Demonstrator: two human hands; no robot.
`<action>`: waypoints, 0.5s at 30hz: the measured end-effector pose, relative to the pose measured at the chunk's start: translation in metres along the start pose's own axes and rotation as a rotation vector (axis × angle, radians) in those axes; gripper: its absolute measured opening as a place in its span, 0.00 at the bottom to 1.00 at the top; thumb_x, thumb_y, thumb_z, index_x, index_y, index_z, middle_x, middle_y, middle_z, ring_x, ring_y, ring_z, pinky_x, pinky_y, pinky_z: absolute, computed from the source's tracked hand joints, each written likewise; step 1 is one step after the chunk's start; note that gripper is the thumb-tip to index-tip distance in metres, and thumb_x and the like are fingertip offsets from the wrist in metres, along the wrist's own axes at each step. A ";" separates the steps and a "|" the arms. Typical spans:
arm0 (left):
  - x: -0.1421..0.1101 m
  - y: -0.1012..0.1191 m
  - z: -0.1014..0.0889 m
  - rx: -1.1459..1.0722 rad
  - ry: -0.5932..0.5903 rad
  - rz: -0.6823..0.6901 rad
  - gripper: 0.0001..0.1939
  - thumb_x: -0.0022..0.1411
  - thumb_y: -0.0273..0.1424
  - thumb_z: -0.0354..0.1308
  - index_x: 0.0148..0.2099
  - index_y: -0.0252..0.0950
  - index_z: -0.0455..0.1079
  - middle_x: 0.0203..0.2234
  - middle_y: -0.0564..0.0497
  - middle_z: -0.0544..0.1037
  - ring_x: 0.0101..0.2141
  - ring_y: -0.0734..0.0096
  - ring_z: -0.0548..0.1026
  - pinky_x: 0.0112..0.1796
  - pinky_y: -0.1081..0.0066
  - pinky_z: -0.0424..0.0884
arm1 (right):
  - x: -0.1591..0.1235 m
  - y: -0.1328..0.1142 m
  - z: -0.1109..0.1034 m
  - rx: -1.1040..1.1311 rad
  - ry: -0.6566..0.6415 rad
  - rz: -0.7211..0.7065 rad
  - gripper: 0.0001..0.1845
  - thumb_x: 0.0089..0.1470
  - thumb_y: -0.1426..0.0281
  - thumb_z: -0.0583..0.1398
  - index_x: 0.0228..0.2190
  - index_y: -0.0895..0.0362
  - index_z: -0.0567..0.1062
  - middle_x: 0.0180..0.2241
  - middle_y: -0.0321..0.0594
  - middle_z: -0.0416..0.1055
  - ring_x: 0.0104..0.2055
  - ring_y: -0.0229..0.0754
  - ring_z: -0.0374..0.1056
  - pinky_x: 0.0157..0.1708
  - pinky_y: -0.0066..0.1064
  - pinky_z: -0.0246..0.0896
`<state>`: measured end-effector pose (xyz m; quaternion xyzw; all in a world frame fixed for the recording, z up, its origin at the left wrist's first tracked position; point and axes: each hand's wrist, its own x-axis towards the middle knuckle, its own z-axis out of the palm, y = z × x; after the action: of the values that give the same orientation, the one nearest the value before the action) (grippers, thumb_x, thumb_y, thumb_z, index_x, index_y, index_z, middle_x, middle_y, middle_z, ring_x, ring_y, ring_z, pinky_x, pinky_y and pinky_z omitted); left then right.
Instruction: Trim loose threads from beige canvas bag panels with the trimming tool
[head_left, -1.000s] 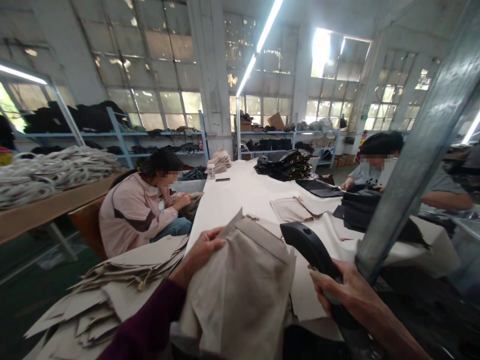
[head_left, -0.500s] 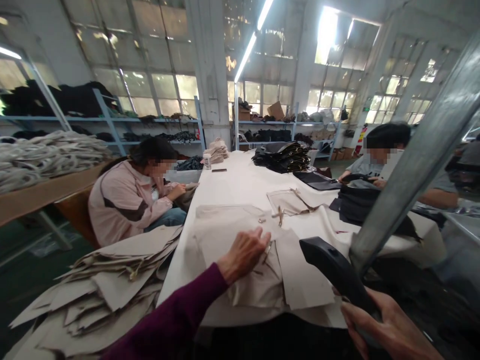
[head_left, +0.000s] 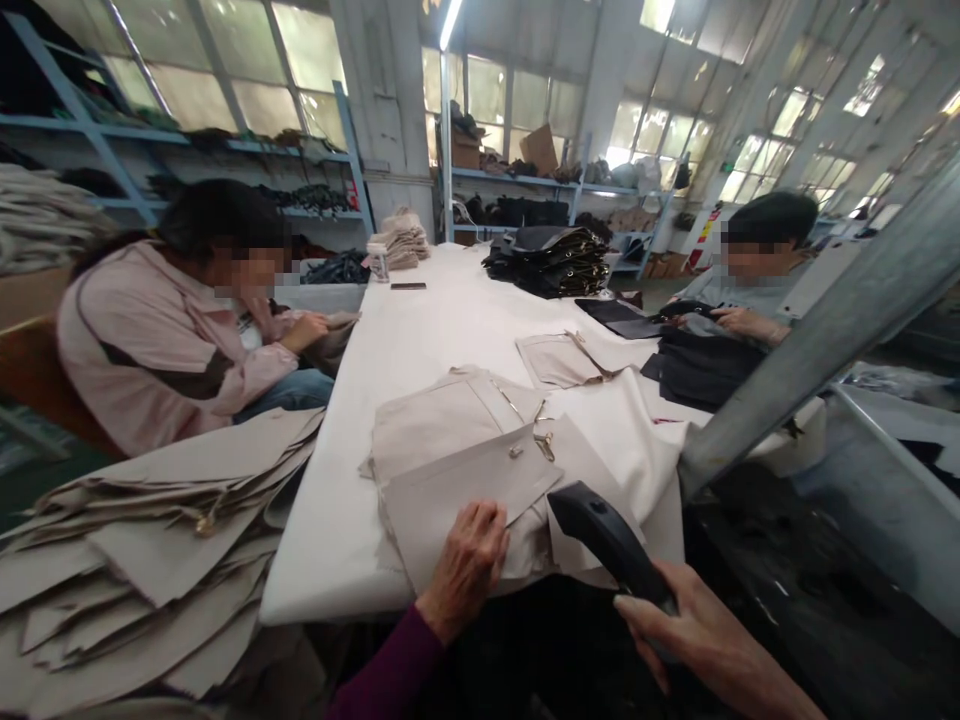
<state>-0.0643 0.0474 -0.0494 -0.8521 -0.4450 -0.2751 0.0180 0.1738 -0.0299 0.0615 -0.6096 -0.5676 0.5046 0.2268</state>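
Observation:
My left hand (head_left: 469, 560) rests flat on a beige canvas bag panel (head_left: 457, 480), which lies folded on the white-covered table (head_left: 330, 540) near its front edge. Small metal clasps (head_left: 545, 447) sit on the canvas beyond my fingers. My right hand (head_left: 697, 630) grips a black plastic handheld device (head_left: 604, 535) by its lower end, just right of the canvas and not touching it. To the left, a tall stack of beige canvas pieces (head_left: 150, 540) lies beside the table.
A co-worker in a pink jacket (head_left: 165, 340) sits at the left, and another person (head_left: 750, 270) works on black fabric (head_left: 701, 365) at the right. A grey metal post (head_left: 817, 350) slants across the right. Stacked black bags (head_left: 547, 260) lie farther along the table.
The canvas now lies flat on the table instead of being lifted in my left hand. My left hand has moved down onto it, and the view has tilted.

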 end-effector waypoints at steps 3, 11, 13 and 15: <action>-0.001 -0.001 0.002 -0.022 0.016 0.003 0.14 0.64 0.24 0.45 0.51 0.31 0.63 0.39 0.42 0.68 0.41 0.60 0.66 0.42 0.59 0.67 | 0.019 -0.007 0.010 0.006 -0.055 -0.018 0.13 0.54 0.60 0.57 0.26 0.56 0.64 0.13 0.27 0.62 0.14 0.33 0.59 0.16 0.22 0.58; 0.002 -0.004 -0.004 -0.066 -0.021 -0.005 0.15 0.63 0.22 0.45 0.52 0.30 0.62 0.38 0.43 0.69 0.40 0.60 0.66 0.42 0.59 0.68 | 0.049 -0.022 0.005 -0.056 -0.008 0.003 0.16 0.53 0.57 0.56 0.23 0.56 0.63 0.12 0.28 0.62 0.13 0.33 0.60 0.15 0.23 0.58; 0.003 -0.003 -0.004 -0.075 -0.014 -0.016 0.14 0.63 0.22 0.45 0.50 0.31 0.63 0.37 0.43 0.69 0.40 0.60 0.66 0.42 0.59 0.69 | 0.050 -0.027 -0.003 -0.085 0.013 -0.011 0.17 0.54 0.56 0.56 0.23 0.56 0.64 0.12 0.28 0.63 0.13 0.34 0.61 0.16 0.24 0.59; 0.003 -0.003 -0.002 -0.072 0.004 -0.020 0.13 0.63 0.23 0.46 0.49 0.31 0.63 0.36 0.44 0.69 0.40 0.60 0.66 0.42 0.58 0.69 | 0.052 -0.033 -0.008 -0.110 0.034 -0.036 0.18 0.54 0.55 0.55 0.23 0.56 0.65 0.12 0.29 0.63 0.14 0.35 0.62 0.17 0.25 0.59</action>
<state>-0.0662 0.0513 -0.0466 -0.8471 -0.4434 -0.2926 -0.0147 0.1580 0.0285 0.0740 -0.6192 -0.6016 0.4582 0.2114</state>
